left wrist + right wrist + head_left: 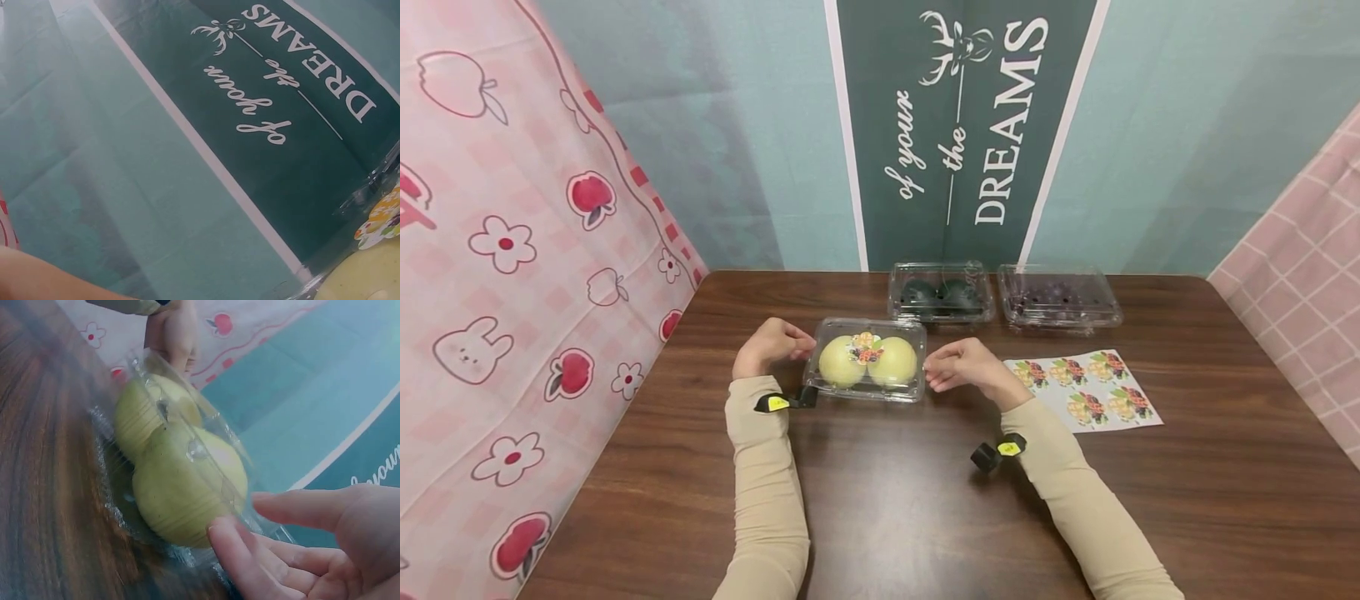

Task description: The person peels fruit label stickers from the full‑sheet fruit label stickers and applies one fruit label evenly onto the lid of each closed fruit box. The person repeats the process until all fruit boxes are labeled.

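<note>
A clear plastic fruit box (pixel 867 392) with two round yellow-green fruits (pixel 892 362) inside lies between both hands, near the middle of the table. On its lid sits a colourful fruit sticker (pixel 867 348). My left hand (pixel 769 345) holds the box's left end with its fingertips. At the opposite end, my right hand (pixel 964 365) has thumb and fingers about the edge; the right wrist view shows the thumb near the upper rim and a fingertip lower on the side. Only part of a fruit (pixel 362 275) shows in the left wrist view.
Behind stand a clear box with dark round fruits (pixel 942 292) and another with purple grapes (pixel 1058 298). A white sheet of fruit stickers (pixel 1097 392) lies right of my right hand. Printed cloth (pixel 715 133) hangs at the table's back edge.
</note>
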Available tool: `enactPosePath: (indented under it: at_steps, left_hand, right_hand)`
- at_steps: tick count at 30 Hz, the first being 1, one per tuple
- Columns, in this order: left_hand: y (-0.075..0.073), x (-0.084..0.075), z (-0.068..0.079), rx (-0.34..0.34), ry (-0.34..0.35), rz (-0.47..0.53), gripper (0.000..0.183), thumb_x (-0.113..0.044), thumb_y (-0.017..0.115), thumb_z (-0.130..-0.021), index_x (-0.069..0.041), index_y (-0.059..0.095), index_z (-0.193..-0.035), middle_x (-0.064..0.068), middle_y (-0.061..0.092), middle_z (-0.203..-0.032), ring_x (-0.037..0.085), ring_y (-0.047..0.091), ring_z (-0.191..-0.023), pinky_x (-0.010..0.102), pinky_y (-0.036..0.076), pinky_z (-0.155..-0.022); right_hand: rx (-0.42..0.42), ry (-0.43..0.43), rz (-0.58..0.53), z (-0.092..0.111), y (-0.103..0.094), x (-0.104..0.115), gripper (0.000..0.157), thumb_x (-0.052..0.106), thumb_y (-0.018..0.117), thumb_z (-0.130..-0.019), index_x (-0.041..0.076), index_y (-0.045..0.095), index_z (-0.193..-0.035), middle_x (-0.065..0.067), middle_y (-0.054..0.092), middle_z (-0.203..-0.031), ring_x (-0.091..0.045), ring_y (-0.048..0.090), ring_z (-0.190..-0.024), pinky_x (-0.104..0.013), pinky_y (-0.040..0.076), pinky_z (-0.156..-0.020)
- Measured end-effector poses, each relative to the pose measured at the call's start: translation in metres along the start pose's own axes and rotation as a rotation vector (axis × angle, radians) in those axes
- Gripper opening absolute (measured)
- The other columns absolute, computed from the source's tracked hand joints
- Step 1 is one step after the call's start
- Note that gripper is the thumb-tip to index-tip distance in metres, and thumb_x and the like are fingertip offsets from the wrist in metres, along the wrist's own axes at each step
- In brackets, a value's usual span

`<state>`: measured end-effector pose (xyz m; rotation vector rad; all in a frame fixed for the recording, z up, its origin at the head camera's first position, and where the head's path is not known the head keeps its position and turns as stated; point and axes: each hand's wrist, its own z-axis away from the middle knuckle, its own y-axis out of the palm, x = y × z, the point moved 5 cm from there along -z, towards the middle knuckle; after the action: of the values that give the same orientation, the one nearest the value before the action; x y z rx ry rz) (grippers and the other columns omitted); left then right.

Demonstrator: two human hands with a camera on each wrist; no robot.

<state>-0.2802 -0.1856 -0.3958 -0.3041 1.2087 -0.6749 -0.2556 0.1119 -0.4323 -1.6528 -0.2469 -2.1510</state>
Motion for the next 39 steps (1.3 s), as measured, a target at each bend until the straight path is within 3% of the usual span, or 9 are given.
enactPosePath:
  at_steps: [5, 11, 14, 26, 32, 39]
  left_hand:
    - [-0.001, 0.002, 0.0, 0.032, 0.002, 0.024, 0.03, -0.008, 0.061, -0.093, 0.013, 0.064, -0.113, 0.008, 0.075, -0.085, 0.0, 0.061, -0.068, 0.017, 0.049, -0.07]
    - [-0.008, 0.007, 0.003, 0.008, -0.02, 0.062, 0.03, -0.008, 0.06, -0.093, 0.015, 0.062, -0.113, -0.004, 0.066, -0.067, 0.001, 0.056, -0.062, 0.018, 0.047, -0.067]
    - [-0.012, 0.011, 0.003, -0.007, -0.034, 0.074, 0.03, -0.008, 0.06, -0.093, 0.015, 0.062, -0.113, -0.005, 0.064, -0.065, 0.002, 0.054, -0.062, 0.02, 0.047, -0.066]
    - [-0.026, 0.024, 0.011, -0.098, -0.058, 0.022, 0.033, -0.012, 0.053, -0.096, 0.013, 0.062, -0.116, -0.002, 0.065, -0.075, 0.004, 0.052, -0.068, 0.018, 0.044, -0.066]
    - [-0.034, 0.032, 0.011, -0.167, -0.07, -0.03, 0.033, -0.014, 0.052, -0.095, 0.01, 0.063, -0.116, -0.004, 0.063, -0.074, 0.006, 0.052, -0.069, 0.018, 0.042, -0.064]
    - [-0.038, 0.034, 0.014, -0.228, -0.093, -0.011, 0.034, -0.016, 0.05, -0.098, 0.009, 0.063, -0.117, 0.002, 0.063, -0.081, 0.01, 0.051, -0.073, 0.02, 0.041, -0.064]
  right_hand:
    - [0.024, -0.02, 0.004, 0.002, 0.005, 0.005, 0.032, -0.002, 0.06, -0.089, -0.023, 0.055, -0.112, 0.0, 0.071, -0.072, -0.007, 0.067, -0.062, -0.027, 0.06, -0.066]
    - [0.003, -0.059, -0.035, -0.003, 0.015, 0.006, 0.032, -0.003, 0.059, -0.089, -0.024, 0.054, -0.113, 0.0, 0.071, -0.072, -0.007, 0.066, -0.061, -0.024, 0.059, -0.063]
    - [-0.014, -0.054, -0.053, -0.006, 0.021, 0.006, 0.033, -0.002, 0.059, -0.089, -0.023, 0.054, -0.114, 0.001, 0.069, -0.069, -0.006, 0.066, -0.06, -0.023, 0.059, -0.062]
    - [-0.046, -0.051, -0.135, -0.019, 0.048, 0.009, 0.031, -0.004, 0.059, -0.088, -0.024, 0.054, -0.112, 0.003, 0.065, -0.062, -0.006, 0.064, -0.055, -0.022, 0.058, -0.059]
    - [-0.06, -0.043, -0.121, -0.027, 0.058, 0.013, 0.029, -0.004, 0.059, -0.088, -0.022, 0.056, -0.111, 0.003, 0.065, -0.061, -0.006, 0.063, -0.055, -0.023, 0.058, -0.059]
    - [-0.083, -0.045, -0.117, -0.035, 0.063, 0.017, 0.027, -0.004, 0.059, -0.089, -0.021, 0.057, -0.109, 0.0, 0.065, -0.062, -0.006, 0.063, -0.054, -0.023, 0.058, -0.058]
